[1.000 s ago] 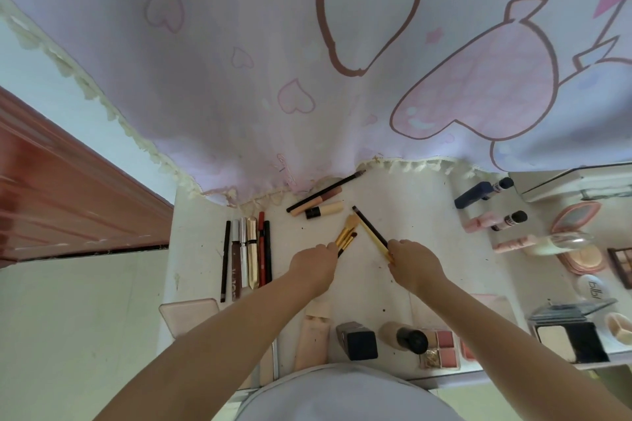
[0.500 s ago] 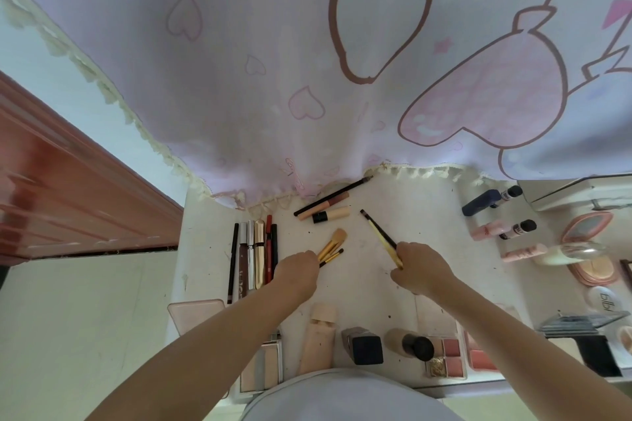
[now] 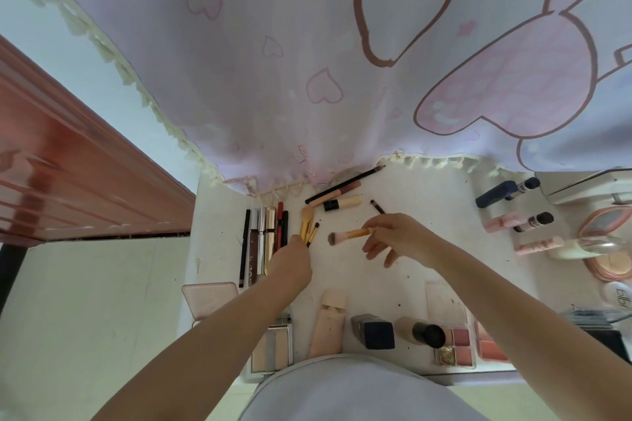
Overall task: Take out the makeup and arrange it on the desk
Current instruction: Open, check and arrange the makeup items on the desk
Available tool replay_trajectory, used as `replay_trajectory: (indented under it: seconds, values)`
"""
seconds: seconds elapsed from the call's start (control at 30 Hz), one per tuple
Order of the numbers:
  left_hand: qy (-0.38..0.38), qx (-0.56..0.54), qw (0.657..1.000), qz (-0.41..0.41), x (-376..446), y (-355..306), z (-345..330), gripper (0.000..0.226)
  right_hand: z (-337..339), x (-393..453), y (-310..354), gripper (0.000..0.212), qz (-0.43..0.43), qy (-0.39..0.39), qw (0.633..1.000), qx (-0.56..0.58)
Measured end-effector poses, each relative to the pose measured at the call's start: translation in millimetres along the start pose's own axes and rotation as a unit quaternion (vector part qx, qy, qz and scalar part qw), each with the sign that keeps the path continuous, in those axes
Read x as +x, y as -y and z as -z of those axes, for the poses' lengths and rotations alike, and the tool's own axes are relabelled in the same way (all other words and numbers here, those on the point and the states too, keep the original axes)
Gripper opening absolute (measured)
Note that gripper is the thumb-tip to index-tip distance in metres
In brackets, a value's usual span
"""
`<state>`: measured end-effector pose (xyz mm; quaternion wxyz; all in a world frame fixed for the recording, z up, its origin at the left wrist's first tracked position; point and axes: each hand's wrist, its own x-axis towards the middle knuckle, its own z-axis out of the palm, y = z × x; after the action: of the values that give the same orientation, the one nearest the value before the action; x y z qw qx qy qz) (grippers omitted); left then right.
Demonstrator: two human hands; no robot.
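Note:
On the white desk (image 3: pixel 420 249) my left hand (image 3: pixel 293 261) grips the handle ends of a few gold makeup brushes (image 3: pixel 305 224), which point away from me beside a row of pencils and slim tubes (image 3: pixel 263 239). To its right, my right hand (image 3: pixel 402 239) pinches the orange handle of a fluffy brush (image 3: pixel 347 235) between thumb and forefinger; the bristles point left and the other fingers are spread. A slim dark-tipped brush (image 3: pixel 376 206) sticks out beyond that hand, its lower part hidden.
A long black brush and two concealer sticks (image 3: pixel 342 193) lie by the hanging pink curtain (image 3: pixel 307 79). Along the near edge sit a beige tube (image 3: pixel 326 325), dark bottle (image 3: pixel 374 331), foundation bottle (image 3: pixel 420 331) and blush palette (image 3: pixel 455 343). Mascaras (image 3: pixel 502 192) and compacts (image 3: pixel 605 225) fill the right side.
My left hand carried the gold brushes left, up to the row of pencils. My right hand now pinches an orange-handled fluffy brush, with its fingers spread instead of curled around the slim brush.

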<state>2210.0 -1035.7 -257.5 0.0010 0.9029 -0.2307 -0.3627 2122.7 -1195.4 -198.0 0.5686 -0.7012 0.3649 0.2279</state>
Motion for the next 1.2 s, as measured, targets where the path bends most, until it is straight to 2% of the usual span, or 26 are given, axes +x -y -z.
replay_trajectory:
  seconds: [0.07,0.17,0.3,0.4,0.47,0.53,0.63,0.7,0.77,0.87,0.93,1.0,1.07,1.13,1.2]
  values:
    - [-0.015,0.020,1.000,-0.005,1.5,3.1,2.6,0.048,-8.7,3.8,1.8,0.021,-0.010,0.014,0.998,-0.063]
    - [-0.024,0.012,1.000,-0.007,2.1,4.8,6.0,0.047,-24.3,17.1,-0.8,0.018,-0.027,0.012,0.989,-0.145]
    - [-0.025,-0.014,1.000,-0.007,1.5,6.0,6.0,0.041,-48.3,38.8,3.6,0.037,-0.040,-0.002,0.971,-0.235]
    - [-0.028,-0.043,0.999,-0.010,-0.3,8.0,6.1,0.029,-66.3,50.4,9.6,0.045,-0.030,-0.006,0.965,-0.261]
    - [-0.037,-0.045,0.998,-0.022,-2.2,8.3,7.3,0.026,-74.1,53.3,12.9,0.042,-0.018,0.020,0.966,-0.255]
    - [-0.060,-0.022,0.997,-0.045,-4.9,10.8,10.4,0.025,-74.2,52.9,17.5,0.034,0.019,0.003,0.960,-0.279]
    - [-0.114,0.009,0.991,-0.066,-6.6,21.6,15.9,0.024,-62.2,56.9,18.9,0.027,0.111,-0.113,0.926,-0.343]
    - [-0.137,0.011,0.989,-0.062,-5.1,29.1,19.0,0.024,-52.0,63.4,16.7,0.035,0.134,-0.155,0.895,-0.397]
    - [-0.135,0.014,0.989,-0.053,-3.9,31.9,22.4,0.027,-43.5,68.2,15.9,0.042,0.113,-0.174,0.866,-0.455]
    - [-0.127,0.025,0.990,-0.064,-1.6,31.8,25.9,0.026,-36.3,69.4,15.4,0.035,0.079,-0.181,0.831,-0.520]
    - [-0.126,0.033,0.989,-0.077,-0.5,30.4,27.8,0.025,-32.4,68.3,12.7,0.032,0.072,-0.162,0.825,-0.537]
    - [-0.117,0.025,0.988,-0.094,-0.2,27.4,30.1,0.025,-29.5,65.5,7.8,0.030,0.069,-0.142,0.845,-0.511]
    - [-0.098,-0.010,0.989,-0.108,-1.6,21.3,32.2,0.026,-25.9,59.0,4.6,0.026,0.064,-0.144,0.901,-0.404]
    - [-0.077,-0.065,0.987,-0.124,-3.2,13.5,33.9,0.025,-20.2,47.3,3.4,0.025,0.062,-0.146,0.965,-0.208]
    - [-0.063,-0.112,0.983,-0.133,-5.7,6.6,35.5,0.024,-11.4,31.8,2.6,0.038,0.083,-0.130,0.988,0.017]
